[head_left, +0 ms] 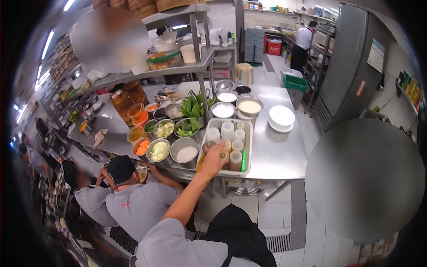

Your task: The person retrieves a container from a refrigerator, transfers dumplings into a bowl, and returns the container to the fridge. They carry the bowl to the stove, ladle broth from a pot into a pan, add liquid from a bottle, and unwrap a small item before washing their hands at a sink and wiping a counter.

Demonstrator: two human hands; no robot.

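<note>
A white plastic basket [249,138] on the steel table holds several squeeze bottles with white, yellow and brown contents. My right hand [213,160] reaches over its front left part, with fingers bent down around the top of a bottle. Just which bottle lies under my fingers is partly hidden. A green-handled tool [244,160] stands in the basket's front right corner, to the right of a brown sauce bottle [235,161]. My left hand does not show.
Steel bowls of shredded carrot [142,147], cabbage [159,151] and leafy greens [192,107] stand left of the basket. White bowls [281,116] are stacked on the right. Two co-workers in grey shirts [142,202] are close on the left. A shelf post [201,89] rises behind.
</note>
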